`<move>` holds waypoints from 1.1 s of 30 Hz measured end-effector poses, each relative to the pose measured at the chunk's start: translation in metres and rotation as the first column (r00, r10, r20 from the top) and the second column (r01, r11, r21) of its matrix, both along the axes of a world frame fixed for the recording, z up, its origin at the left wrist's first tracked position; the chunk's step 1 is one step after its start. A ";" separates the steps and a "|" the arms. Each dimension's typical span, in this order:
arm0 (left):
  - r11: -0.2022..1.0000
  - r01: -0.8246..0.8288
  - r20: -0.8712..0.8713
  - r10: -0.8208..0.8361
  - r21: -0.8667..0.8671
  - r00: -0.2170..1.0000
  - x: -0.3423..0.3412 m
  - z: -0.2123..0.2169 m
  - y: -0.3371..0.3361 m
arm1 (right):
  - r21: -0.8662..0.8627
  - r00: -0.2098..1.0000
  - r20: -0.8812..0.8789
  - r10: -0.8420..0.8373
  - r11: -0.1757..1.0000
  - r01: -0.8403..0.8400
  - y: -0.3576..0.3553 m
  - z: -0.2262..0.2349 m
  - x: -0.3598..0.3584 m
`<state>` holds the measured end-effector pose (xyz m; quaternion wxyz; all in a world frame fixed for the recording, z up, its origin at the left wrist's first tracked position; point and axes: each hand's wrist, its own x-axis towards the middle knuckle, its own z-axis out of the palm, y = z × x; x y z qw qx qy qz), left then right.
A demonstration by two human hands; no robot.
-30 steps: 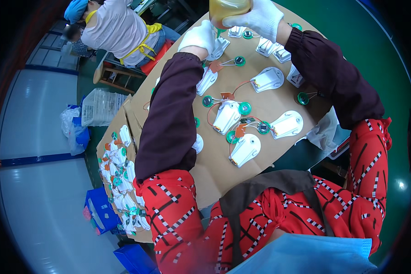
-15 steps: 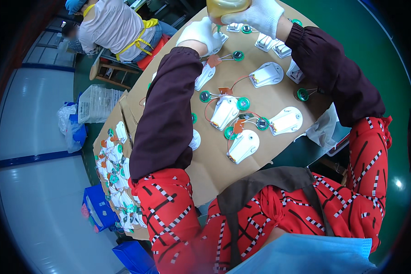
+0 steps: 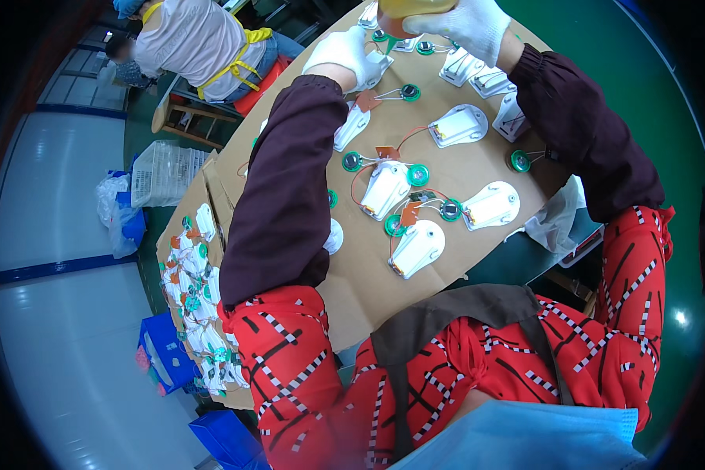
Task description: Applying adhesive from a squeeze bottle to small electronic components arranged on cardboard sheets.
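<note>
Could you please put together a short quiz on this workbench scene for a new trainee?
1. True or false: both hands wear white gloves.
2. What does the right hand grip at the top edge of the view? A) a yellowish bottle B) a pair of scissors C) a blue box
3. What sheet covers the table under the white plastic housings?

Key
1. True: the left hand and the right hand are both in white gloves.
2. A: the yellowish bottle, cut off by the frame edge.
3. Brown cardboard.
</note>
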<state>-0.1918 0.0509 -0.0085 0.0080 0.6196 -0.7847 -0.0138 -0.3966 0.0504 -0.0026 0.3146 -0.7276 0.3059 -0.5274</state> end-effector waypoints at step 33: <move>0.999 -0.038 -0.053 0.039 0.022 0.998 0.012 -0.007 0.000 | 0.253 0.990 0.138 0.040 0.965 -0.074 0.048 0.025 -0.048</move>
